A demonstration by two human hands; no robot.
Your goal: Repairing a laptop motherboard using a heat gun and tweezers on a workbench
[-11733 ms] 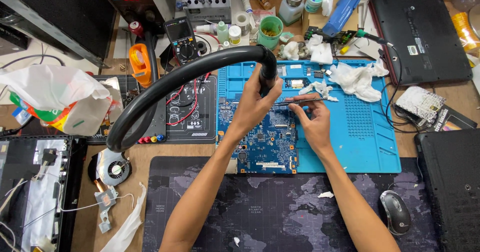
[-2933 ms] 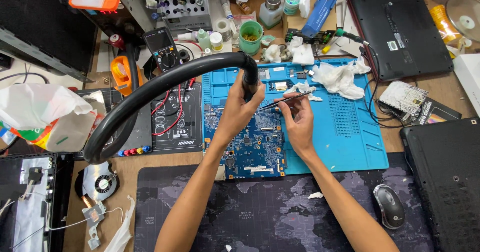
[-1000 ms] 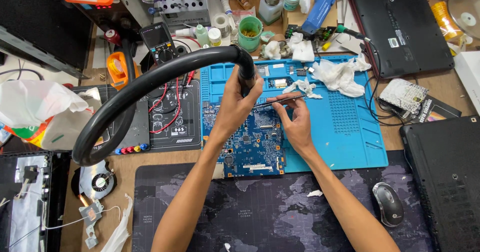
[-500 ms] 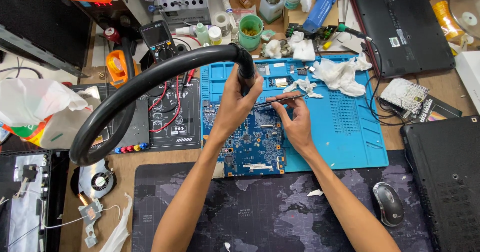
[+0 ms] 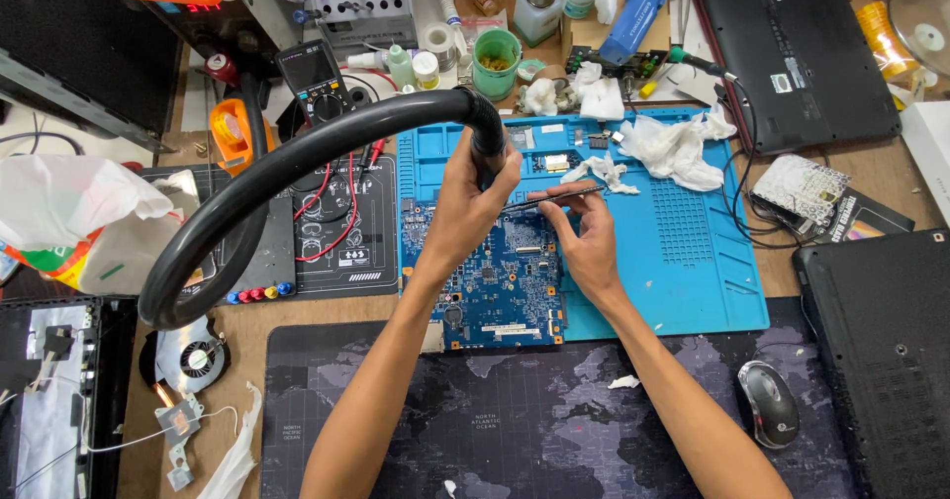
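A blue circuit board [image 5: 500, 281] lies on a blue work mat [image 5: 683, 252]. My left hand [image 5: 470, 202] grips the nozzle end of a thick black hose [image 5: 297, 158], which arches in from the left and points down at the board's upper part. Tweezers [image 5: 554, 199] are held in my right hand [image 5: 584, 242], their tips reaching left to just under the hose nozzle. Both forearms come in from the bottom of the view over a dark world-map mat [image 5: 515, 410].
Crumpled white tissues [image 5: 678, 148] lie on the mat's top. A multimeter [image 5: 312, 79], a green cup [image 5: 495, 62] and small bottles stand behind. Closed laptops sit top right [image 5: 802, 49] and at the right edge [image 5: 881, 351]. A mouse [image 5: 770, 403], a fan [image 5: 193, 356] and a plastic bag [image 5: 74, 217] lie nearby.
Both hands stay in nearly the same pose over the board, with hose and tweezers held as before. Only the camera view has drifted slightly.
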